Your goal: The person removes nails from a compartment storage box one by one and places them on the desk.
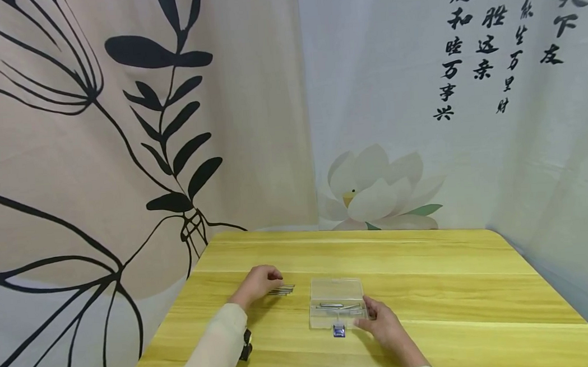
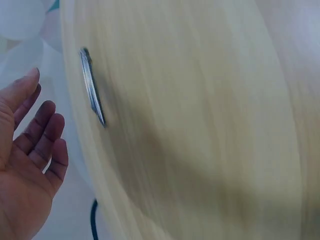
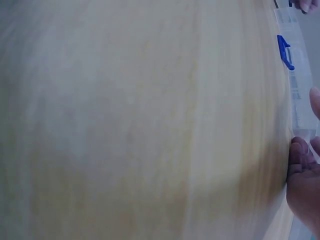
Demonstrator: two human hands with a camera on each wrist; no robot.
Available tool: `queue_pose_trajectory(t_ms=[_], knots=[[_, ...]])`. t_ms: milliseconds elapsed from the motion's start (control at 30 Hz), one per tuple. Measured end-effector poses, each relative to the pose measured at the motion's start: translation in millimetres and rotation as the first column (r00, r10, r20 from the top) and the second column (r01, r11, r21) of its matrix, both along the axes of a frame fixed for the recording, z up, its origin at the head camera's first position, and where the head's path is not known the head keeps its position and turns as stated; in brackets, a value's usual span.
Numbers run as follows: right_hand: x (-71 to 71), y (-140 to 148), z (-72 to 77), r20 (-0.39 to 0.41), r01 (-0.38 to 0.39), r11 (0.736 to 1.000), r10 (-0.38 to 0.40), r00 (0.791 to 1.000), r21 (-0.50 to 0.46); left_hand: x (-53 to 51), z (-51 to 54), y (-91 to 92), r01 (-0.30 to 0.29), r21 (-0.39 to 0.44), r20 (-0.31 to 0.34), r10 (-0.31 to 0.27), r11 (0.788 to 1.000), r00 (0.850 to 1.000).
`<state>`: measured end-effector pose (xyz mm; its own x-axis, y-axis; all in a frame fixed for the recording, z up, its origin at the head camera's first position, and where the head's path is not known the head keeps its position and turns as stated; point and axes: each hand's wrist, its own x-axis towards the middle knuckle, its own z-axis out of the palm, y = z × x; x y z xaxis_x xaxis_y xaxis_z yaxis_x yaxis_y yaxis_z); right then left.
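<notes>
A clear plastic box (image 1: 336, 288) lies with its lid raised back on the table, several metal rods (image 1: 330, 305) inside it and a blue latch (image 1: 339, 331) at its front. The right hand (image 1: 385, 323) holds the box's right end; in the right wrist view that hand (image 3: 304, 185) is at the end of the box (image 3: 300, 95). Left of the box, the left hand (image 1: 260, 284) is at a small bunch of metal rods (image 1: 282, 290). In the left wrist view the left hand (image 2: 32, 160) has relaxed, slightly bent fingers beside the rods (image 2: 91, 85), with a gap between.
The yellow wood-grain table (image 1: 430, 265) reaches back to a printed curtain (image 1: 260, 124). A black object (image 1: 245, 345) shows beside the left sleeve (image 1: 210, 348).
</notes>
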<state>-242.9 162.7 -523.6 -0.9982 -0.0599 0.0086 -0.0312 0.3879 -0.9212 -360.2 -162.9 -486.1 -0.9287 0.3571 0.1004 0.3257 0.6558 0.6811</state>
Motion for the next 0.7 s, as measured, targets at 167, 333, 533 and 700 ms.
queue_pose_trajectory(t_ms=[167, 333, 533, 700], knots=[[-0.3, 1, 0.5, -0.004, 0.006, 1.000, -0.006, 1.000, 0.002, 4.0, 5.7, 17.7, 0.058, 0.031, 0.001, -0.058, 0.998, 0.998], [-0.3, 0, -0.4, 0.000, 0.008, 1.000, -0.008, 1.000, 0.021, 7.6, 9.2, 36.8, 0.103, 0.071, 0.040, -0.106, 0.992, 0.994], [0.0, 1, 0.1, 0.003, 0.013, 1.000, -0.013, 1.000, 0.008, 13.3, 13.2, 62.3, 0.149, 0.038, 0.018, -0.150, 0.988, 0.989], [0.0, 1, 0.3, 0.008, 0.014, 1.000, -0.014, 1.000, -0.009, 18.8, 13.8, 81.9, 0.181, 0.036, 0.031, -0.182, 0.983, 0.983]])
